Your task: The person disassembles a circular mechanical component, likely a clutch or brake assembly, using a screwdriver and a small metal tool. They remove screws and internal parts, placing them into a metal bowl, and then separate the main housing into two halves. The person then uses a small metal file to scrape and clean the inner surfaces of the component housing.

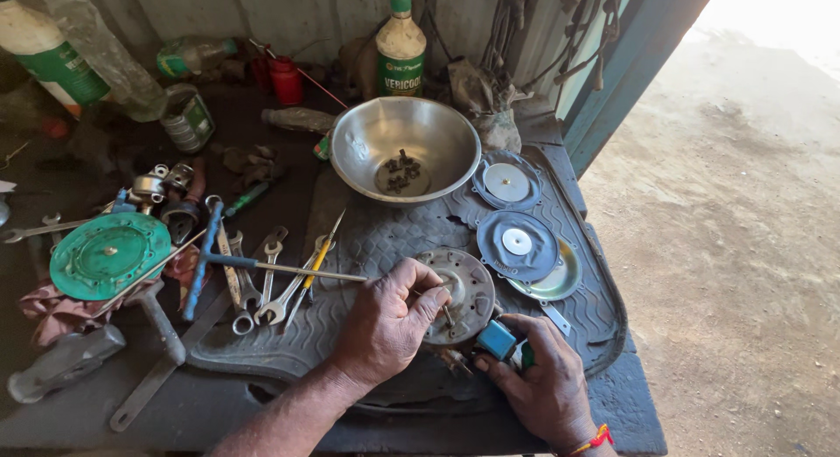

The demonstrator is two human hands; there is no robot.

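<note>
Two hands point(385, 321) point(542, 383); two diaphragms point(516, 243)

Steel bowl point(404, 148) behind round housing point(459, 295); spanners point(262, 286) left, diaphragm discs point(516, 243) right.

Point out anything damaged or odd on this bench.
The ribbed black rubber mat is torn: a ragged hole below the steel bowl and broken edges along its near side. Nothing else stands out.
</note>
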